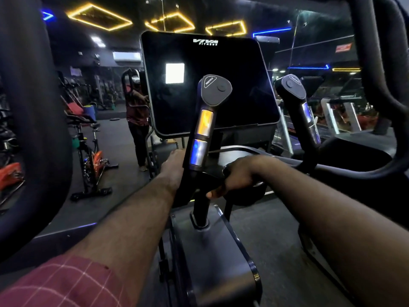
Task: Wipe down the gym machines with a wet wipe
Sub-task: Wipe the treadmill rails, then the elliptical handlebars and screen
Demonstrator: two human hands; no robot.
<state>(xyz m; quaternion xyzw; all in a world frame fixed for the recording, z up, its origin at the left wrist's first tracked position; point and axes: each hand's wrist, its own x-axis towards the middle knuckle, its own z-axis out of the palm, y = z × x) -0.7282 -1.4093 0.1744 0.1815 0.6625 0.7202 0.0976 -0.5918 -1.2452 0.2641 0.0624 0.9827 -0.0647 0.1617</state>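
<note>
Dim gym hall with yellow neon rectangles across the ceiling at the top of the frame and a spin bike (90,156) at centre left; a cardio machine (217,251) fills the middle, its dark console screen (210,85) behind two upright handles; the near handle (204,129) at centre carries shiny sensor plates, and the far handle (296,100) stands to its right; the hands are apart; the left hand (173,167) reaches behind the near handle with its fingers hidden, so whether it holds anything cannot be told; the right hand (241,176) is curled round the black bar (345,172) at the foot of that handle, thumb underneath; no wet wipe is visible, though it may lie inside either hand; the machine looks heavy, rigid and fixed, so it should take firm rubbing; the wipe is likely thin, limp and damp, best bunched against the palm; the plates will probably turn slippery once wet, and the screen likely wants lighter pressure
</note>
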